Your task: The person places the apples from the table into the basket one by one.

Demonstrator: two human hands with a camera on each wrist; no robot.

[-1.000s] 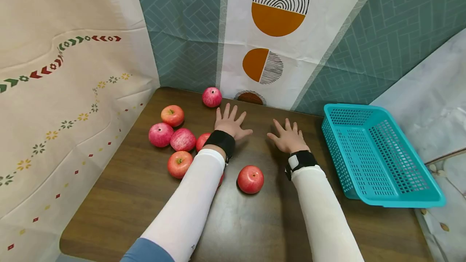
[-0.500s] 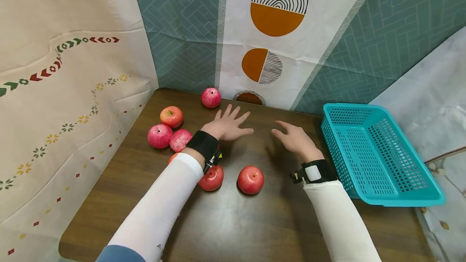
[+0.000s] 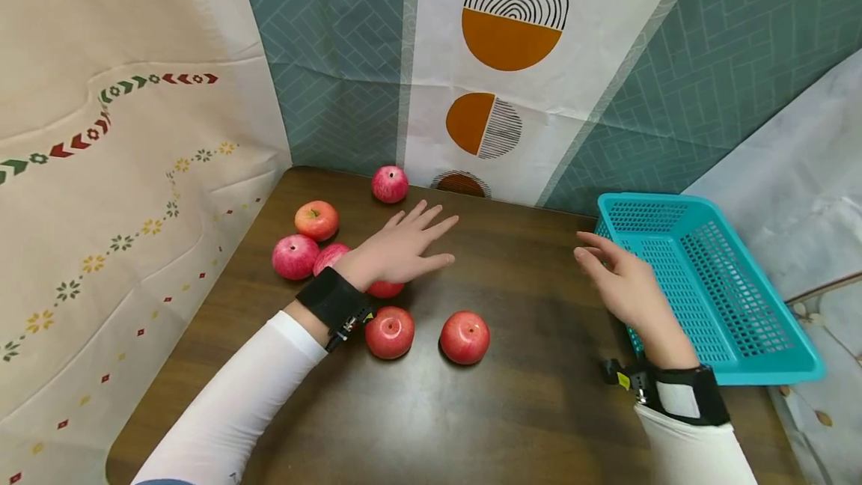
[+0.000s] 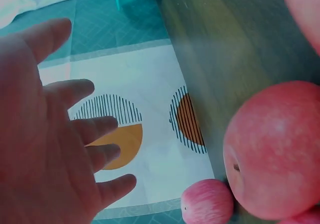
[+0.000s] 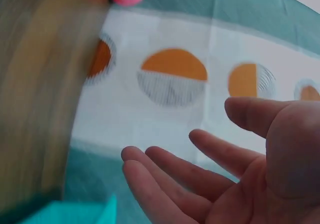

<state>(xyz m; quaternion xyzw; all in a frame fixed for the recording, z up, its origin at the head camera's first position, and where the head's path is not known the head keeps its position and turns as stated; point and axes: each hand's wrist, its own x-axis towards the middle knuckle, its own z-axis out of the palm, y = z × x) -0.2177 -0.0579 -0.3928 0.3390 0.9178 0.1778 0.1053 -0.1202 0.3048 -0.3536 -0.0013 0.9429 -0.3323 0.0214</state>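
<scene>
My left hand (image 3: 400, 245) hovers over the apples on the left with fingers spread, holding nothing; its palm and separated fingers show in the left wrist view. Partly hidden beneath it are a striped pink apple (image 3: 330, 255) and a red apple (image 3: 386, 289). Two more red apples, one nearer its wrist strap (image 3: 390, 333) and one to the right (image 3: 465, 337), sit on the wooden table. My right hand (image 3: 629, 287), fingers loosely bent and empty, overlaps the near left side of the turquoise basket (image 3: 761, 268) in the head view.
A pink apple (image 3: 390, 184) lies at the table's back edge. Farther left are an orange-red apple (image 3: 316, 220) and another pink apple (image 3: 295, 257). Patterned cloth (image 3: 337, 58) hangs behind the table (image 3: 417, 425), and a cream cloth (image 3: 135, 245) along its left side.
My right hand has moved right, to the basket's side, its fingers less spread. My left hand has drawn left and slightly nearer, uncovering a red apple. The apples and basket stay put.
</scene>
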